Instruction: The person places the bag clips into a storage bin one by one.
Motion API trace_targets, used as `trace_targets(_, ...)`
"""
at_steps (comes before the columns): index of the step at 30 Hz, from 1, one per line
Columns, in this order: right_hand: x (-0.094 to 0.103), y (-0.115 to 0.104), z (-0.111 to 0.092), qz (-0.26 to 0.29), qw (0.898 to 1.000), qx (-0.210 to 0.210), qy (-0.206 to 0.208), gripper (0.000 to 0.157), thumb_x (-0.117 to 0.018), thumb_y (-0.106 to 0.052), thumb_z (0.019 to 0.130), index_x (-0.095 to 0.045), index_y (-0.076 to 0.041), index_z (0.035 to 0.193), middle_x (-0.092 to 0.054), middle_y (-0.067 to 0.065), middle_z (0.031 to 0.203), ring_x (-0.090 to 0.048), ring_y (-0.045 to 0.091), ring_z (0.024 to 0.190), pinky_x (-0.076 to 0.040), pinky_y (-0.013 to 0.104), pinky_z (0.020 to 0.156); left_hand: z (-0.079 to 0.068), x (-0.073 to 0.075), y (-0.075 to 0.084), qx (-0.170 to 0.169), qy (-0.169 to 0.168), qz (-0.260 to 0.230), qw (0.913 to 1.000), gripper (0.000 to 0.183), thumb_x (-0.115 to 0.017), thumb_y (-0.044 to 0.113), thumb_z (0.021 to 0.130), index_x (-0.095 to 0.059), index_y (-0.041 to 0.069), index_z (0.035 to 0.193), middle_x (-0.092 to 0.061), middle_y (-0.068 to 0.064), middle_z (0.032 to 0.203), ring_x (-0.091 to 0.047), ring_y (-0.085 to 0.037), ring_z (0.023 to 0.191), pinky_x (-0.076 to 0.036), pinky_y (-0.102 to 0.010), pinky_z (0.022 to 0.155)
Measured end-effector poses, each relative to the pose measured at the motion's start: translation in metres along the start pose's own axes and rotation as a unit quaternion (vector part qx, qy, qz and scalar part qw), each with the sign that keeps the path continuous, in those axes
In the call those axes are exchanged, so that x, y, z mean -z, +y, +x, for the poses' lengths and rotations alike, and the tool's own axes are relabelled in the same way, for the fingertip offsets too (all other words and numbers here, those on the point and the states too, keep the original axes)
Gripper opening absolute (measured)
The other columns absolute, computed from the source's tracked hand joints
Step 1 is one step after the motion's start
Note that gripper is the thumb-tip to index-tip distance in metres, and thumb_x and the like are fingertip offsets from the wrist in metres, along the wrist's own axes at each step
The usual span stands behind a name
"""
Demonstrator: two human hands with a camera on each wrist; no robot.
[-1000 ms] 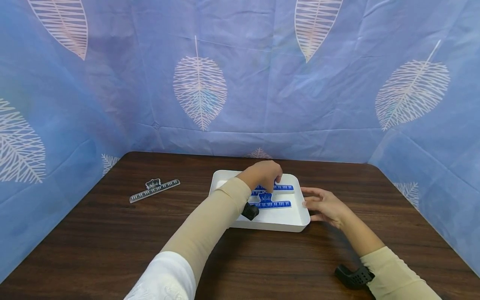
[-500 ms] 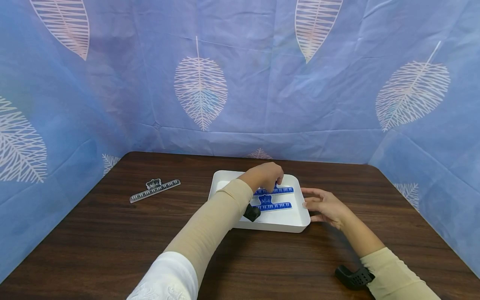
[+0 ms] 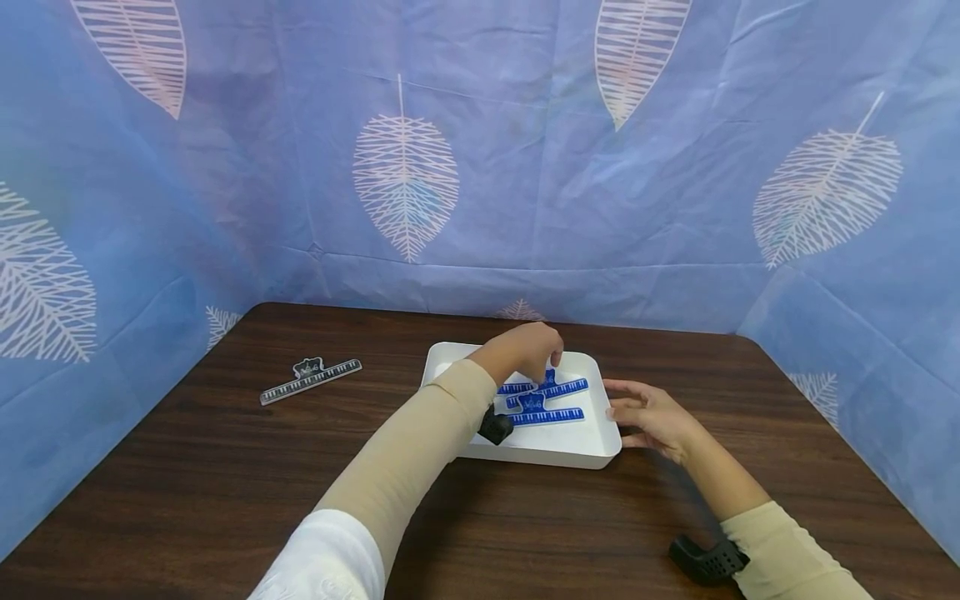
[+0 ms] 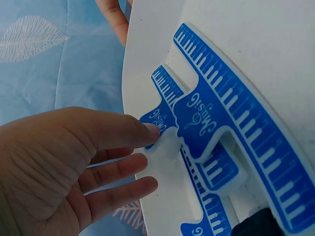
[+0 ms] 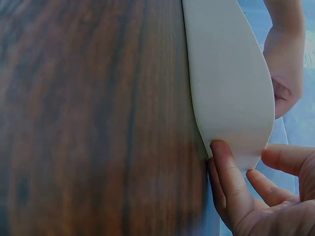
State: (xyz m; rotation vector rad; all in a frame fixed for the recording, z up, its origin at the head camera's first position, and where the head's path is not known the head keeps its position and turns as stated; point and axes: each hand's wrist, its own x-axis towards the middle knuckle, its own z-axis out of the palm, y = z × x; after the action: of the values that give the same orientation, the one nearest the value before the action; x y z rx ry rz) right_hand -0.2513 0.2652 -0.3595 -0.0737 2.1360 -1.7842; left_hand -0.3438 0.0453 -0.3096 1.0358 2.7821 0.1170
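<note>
Three blue clips with piano-key bars lie in a white tray (image 3: 540, 456). In the left wrist view, my left hand (image 4: 64, 157) pinches the "Music" tab of the tilted middle clip (image 4: 165, 88), thumb on top. The front clip (image 4: 251, 132) overlaps this middle clip in that view. Part of the rear clip (image 4: 211, 214) shows at the bottom. From above, the left hand (image 3: 525, 350) hides part of the tray. My right hand (image 3: 652, 417) rests extended fingers against the tray's right side; the right wrist view shows fingertips (image 5: 224, 152) on its outer wall.
A black piano-key clip (image 3: 310, 382) lies on the dark wooden table (image 3: 225, 483), left of the tray. Blue cloth (image 3: 495, 167) with white leaf patterns hangs around the table's back and sides. A black wrist device (image 3: 705, 558) sits below the right forearm.
The middle blue clip has shifted and tilted under my left hand, its right end now higher. More of the rear clip shows. My right hand has stayed at the tray.
</note>
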Motion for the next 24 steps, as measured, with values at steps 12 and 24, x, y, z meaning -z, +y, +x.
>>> trace_targets(12, 0.0, 0.0, -0.002, -0.004, 1.0, 0.004, 0.0, 0.07, -0.059, -0.006, 0.096, -0.019, 0.002, 0.152, -0.04, 0.033, 0.142, -0.067, 0.025, 0.097, -0.057, 0.043, 0.077, -0.015, 0.009, 0.002, 0.003, 0.024, 0.01, 0.9997, 0.03, -0.078, 0.017, 0.082, -0.071, 0.019, 0.111, -0.065, 0.004, 0.111, -0.055, -0.014, 0.099, -0.049, -0.03, 0.092)
trace_targets(24, 0.001, 0.001, -0.001, -0.009, 1.0, 0.005, 0.001, 0.069, -0.059, -0.007, 0.096, -0.02, 0.002, 0.152, -0.038, 0.034, 0.143, -0.067, 0.025, 0.097, -0.057, 0.042, 0.077, -0.028, 0.012, 0.003, -0.034, 0.006, 0.061, 0.9975, 0.032, -0.075, 0.023, 0.085, -0.068, 0.016, 0.116, -0.064, 0.003, 0.112, -0.056, -0.013, 0.099, -0.048, -0.029, 0.092)
